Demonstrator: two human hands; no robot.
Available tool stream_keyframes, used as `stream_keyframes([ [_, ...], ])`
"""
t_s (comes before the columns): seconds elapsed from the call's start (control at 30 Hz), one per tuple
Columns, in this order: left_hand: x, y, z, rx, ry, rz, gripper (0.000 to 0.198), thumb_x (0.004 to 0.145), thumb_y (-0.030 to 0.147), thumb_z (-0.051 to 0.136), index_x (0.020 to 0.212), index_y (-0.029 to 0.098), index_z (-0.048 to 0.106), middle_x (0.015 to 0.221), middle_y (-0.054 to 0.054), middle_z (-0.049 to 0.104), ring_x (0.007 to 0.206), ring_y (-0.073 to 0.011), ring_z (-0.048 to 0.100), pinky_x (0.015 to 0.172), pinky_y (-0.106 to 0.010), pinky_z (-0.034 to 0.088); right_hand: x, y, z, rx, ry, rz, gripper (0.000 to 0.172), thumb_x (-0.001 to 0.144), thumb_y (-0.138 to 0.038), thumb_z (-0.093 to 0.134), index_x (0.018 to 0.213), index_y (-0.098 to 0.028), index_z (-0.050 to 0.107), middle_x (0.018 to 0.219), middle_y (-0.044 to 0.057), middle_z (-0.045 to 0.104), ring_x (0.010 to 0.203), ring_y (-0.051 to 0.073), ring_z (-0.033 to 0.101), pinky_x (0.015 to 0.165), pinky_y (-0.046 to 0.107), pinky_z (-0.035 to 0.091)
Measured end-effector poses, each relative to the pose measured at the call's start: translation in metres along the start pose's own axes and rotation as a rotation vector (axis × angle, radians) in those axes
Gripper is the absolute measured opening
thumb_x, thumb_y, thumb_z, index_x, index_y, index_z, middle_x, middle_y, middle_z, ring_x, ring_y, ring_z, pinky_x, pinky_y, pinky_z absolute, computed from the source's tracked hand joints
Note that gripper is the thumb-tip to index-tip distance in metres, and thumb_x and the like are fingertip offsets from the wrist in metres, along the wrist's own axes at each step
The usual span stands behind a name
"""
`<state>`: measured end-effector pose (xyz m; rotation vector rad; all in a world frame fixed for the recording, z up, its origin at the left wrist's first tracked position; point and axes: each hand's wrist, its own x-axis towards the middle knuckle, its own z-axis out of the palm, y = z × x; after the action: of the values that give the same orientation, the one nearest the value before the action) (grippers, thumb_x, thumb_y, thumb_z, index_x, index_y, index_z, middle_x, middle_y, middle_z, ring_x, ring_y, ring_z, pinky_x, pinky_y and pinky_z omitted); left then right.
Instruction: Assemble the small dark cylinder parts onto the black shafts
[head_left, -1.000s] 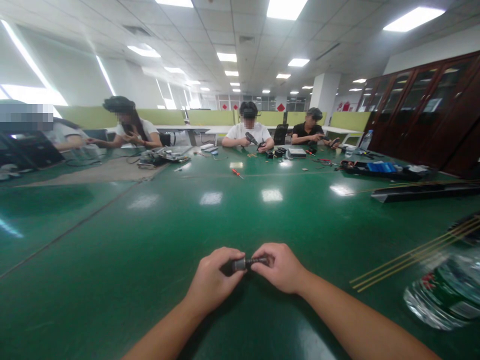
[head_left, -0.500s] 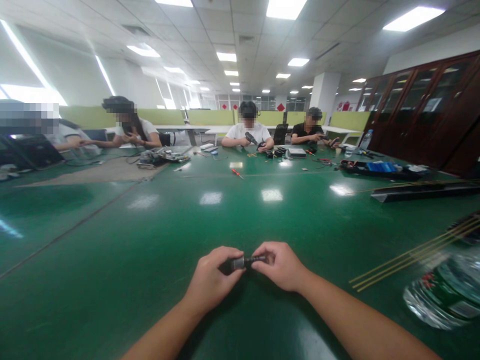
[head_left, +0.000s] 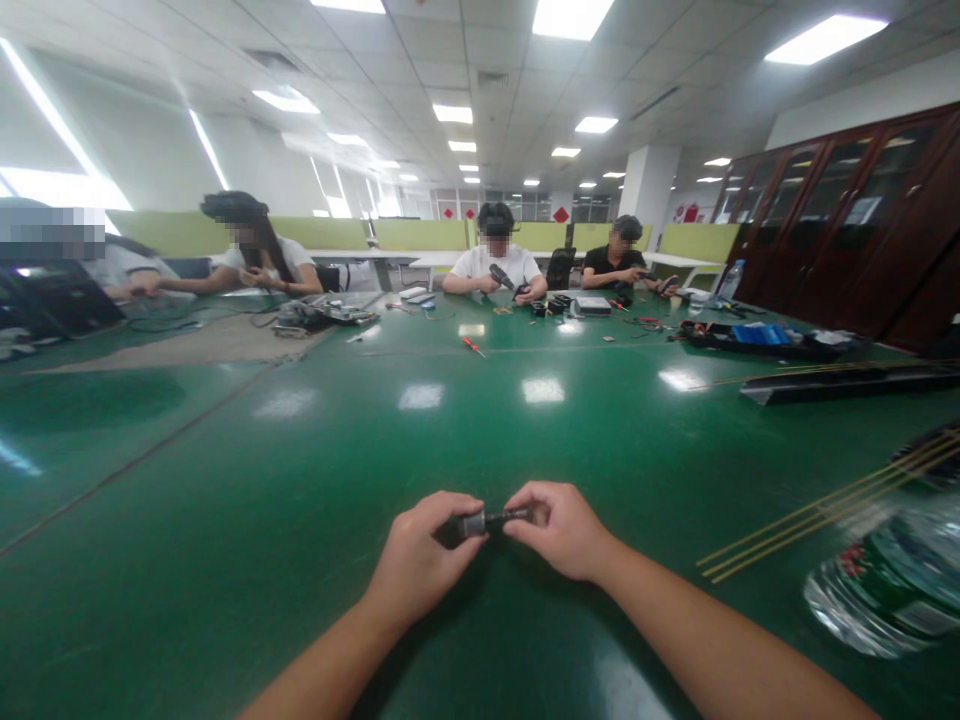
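Low in the middle of the head view, both my hands meet over the green table [head_left: 300, 480]. My left hand [head_left: 416, 560] is closed around the grey cylindrical end of a small dark metal part [head_left: 487, 521]. My right hand [head_left: 562, 530] pinches the thinner dark shaft at the other end of that part. The piece lies level between the two hands, just above the tabletop.
A plastic water bottle [head_left: 885, 580] lies at the right edge beside thin brass rods [head_left: 817, 520]. A long black bar [head_left: 847, 383] and a tool tray [head_left: 757, 338] sit farther right. A red screwdriver [head_left: 472, 346] lies mid-table. Several people work at the far end.
My hands and the small part have shifted slightly up and away; the grip looks the same. The people at the far end have barely moved.
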<state>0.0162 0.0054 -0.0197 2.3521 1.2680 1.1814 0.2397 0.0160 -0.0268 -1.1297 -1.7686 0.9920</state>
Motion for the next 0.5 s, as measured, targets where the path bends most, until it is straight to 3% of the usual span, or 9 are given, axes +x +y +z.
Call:
stream_keyframes([
  [0.5, 0.0015, 0.0035, -0.0017, 0.008, 0.001, -0.018, 0.018, 0.079, 0.024, 0.072, 0.097, 0.022, 0.071, 0.094, -0.003, 0.075, 0.086, -0.0194, 0.072, 0.079, -0.03, 0.057, 0.0, 0.0016, -0.0006, -0.004, -0.006, 0.012, 0.018, 0.076, -0.027, 0.073, 0.088, -0.015, 0.073, 0.051, -0.008, 0.042, 0.048, 0.008, 0.034, 0.048, 0.022, 0.025],
])
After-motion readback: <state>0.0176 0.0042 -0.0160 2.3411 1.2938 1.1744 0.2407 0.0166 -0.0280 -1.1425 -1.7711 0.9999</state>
